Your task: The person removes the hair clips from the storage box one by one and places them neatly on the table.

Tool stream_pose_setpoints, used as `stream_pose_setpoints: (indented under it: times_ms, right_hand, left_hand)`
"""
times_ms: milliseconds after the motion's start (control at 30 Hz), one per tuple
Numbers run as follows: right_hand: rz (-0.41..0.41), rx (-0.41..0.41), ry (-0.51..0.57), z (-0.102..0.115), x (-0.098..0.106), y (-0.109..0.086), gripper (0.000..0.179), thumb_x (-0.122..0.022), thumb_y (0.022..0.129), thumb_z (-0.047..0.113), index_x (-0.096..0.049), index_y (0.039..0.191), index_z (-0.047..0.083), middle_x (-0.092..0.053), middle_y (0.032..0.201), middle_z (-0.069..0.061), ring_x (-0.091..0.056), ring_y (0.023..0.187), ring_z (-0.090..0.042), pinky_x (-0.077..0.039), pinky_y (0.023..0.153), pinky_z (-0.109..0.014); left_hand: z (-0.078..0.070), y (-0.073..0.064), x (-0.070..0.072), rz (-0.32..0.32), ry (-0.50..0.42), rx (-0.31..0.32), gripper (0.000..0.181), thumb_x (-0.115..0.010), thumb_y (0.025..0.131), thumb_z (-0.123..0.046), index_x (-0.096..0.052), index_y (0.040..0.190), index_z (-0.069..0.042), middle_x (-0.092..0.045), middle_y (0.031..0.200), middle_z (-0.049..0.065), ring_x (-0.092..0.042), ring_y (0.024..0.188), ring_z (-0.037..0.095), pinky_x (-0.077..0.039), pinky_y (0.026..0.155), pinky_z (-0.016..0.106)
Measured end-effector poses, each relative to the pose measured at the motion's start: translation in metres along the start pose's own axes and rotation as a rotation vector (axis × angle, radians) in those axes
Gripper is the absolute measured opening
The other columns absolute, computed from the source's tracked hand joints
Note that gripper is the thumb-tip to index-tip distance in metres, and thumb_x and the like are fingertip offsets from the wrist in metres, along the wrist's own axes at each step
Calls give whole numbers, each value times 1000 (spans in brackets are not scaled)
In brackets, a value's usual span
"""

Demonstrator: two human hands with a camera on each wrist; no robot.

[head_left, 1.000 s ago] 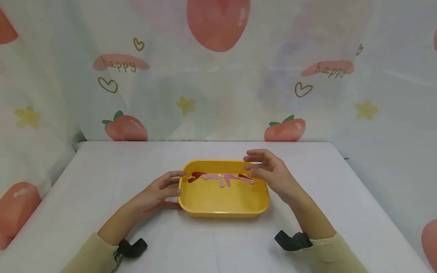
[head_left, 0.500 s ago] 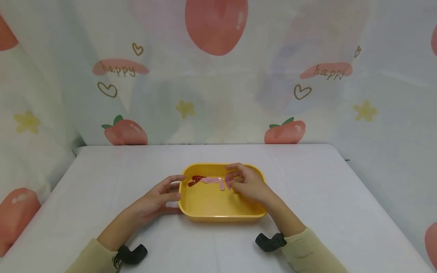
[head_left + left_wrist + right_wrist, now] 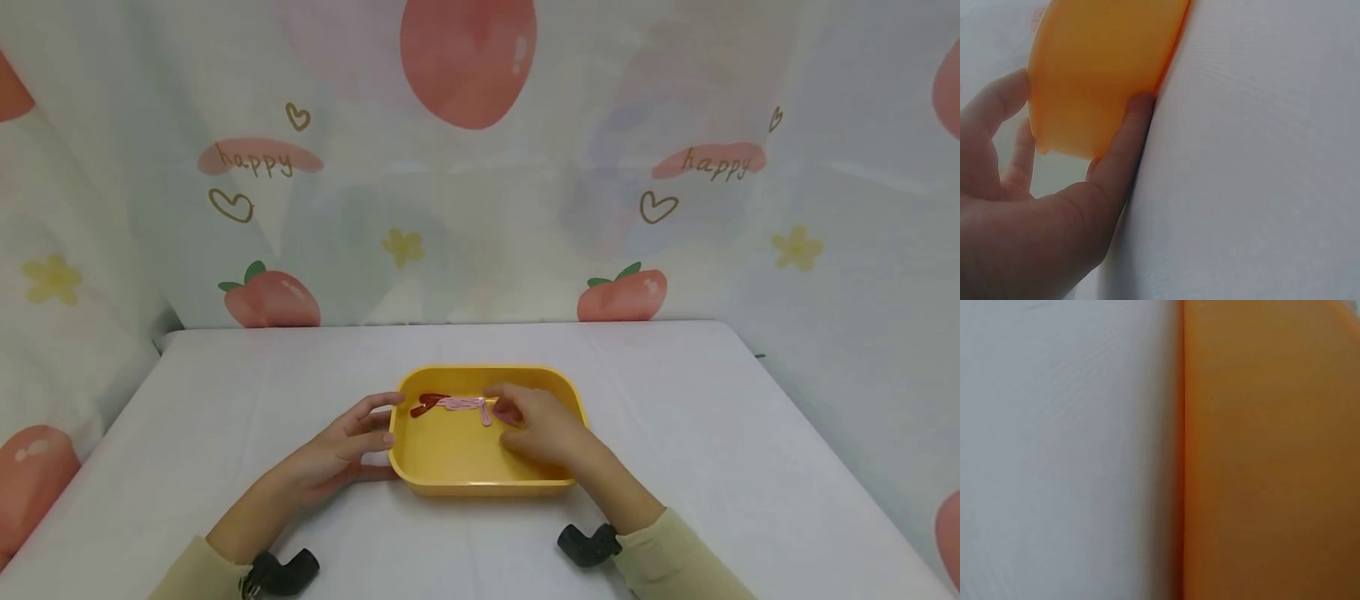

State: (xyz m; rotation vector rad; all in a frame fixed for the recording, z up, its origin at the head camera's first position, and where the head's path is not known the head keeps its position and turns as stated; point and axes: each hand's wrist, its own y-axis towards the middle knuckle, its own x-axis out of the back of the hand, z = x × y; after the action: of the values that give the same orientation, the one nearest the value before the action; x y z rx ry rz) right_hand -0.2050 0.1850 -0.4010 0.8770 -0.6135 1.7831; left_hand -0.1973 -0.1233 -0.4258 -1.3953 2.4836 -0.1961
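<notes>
A yellow plastic tray (image 3: 457,454) sits on the white table. My left hand (image 3: 333,454) rests extended fingertips against its left end; in the left wrist view the fingers (image 3: 1125,137) touch the outer wall. Inside, near the back, lie dark red hair clips (image 3: 426,403) and, beside them, pink hair clips (image 3: 461,403). My right hand (image 3: 543,425) reaches into the right half of the tray, fingers bent downward. Something pink shows under its fingers, and whether they pinch it I cannot tell. In the right wrist view only the tray's outer wall (image 3: 1272,450) and tablecloth show.
A white cloth covers the table (image 3: 247,392). A printed curtain (image 3: 480,208) with fruit and flowers hangs behind and at both sides. Black curved pieces (image 3: 281,573) are worn at both wrists.
My right hand has come from above the tray's right back corner down and leftward into it, covering the right-hand clips. My left hand stays at the tray's left end.
</notes>
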Motion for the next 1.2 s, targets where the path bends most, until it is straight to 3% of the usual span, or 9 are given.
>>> stream_pose_setpoints:
  times_ms: [167,467,567,767,1000,1200]
  right_hand:
    - [5,-1,-71,2,1,1,48,-70,82,-3,-65,126,16,-61,94,1,-53,84,-14,-48,76,-27]
    - [-43,24,-69,0,4,4,47,-65,87,-1,-65,130,16,-54,88,0,-50,85,-16,-44,75,-30]
    - [-83,15,-1,-1,5,6,42,-69,87,3,-67,127,17,-55,90,0,-50,81,-16,-45,70,-28]
    - [-124,-43,265,0,8,7,28,-73,88,10,-70,116,13,-63,84,-5,-60,72,-20,-50,61,-23]
    - [-38,-46,489,0,19,2,29,-67,96,16,-65,123,6,-66,87,-24,-61,69,-30,-55,59,-26]
    - [2,-71,662,-4,34,-1,31,-65,95,7,-61,124,-2,-56,86,-18,-73,83,-35,-63,72,-36]
  left_hand:
    - [-1,1,1,5,5,-2,58,-61,100,-15,-33,151,-19,-22,160,18,-43,136,39,-52,97,56]
    - [-3,3,3,16,9,-2,57,-60,100,-15,-33,151,-19,-22,160,16,-44,136,38,-52,97,54]
    - [-3,2,4,11,9,0,58,-60,100,-15,-33,151,-19,-22,160,16,-43,136,38,-52,97,54]
    - [-2,1,4,0,13,7,58,-60,100,-16,-33,151,-20,-23,160,17,-43,136,38,-53,97,54]
    - [0,2,4,10,11,2,57,-60,100,-15,-33,151,-19,-22,160,16,-42,137,38,-52,97,54]
    - [1,1,3,12,1,4,57,-60,100,-15,-34,150,-19,-23,160,17,-43,136,38,-52,97,54]
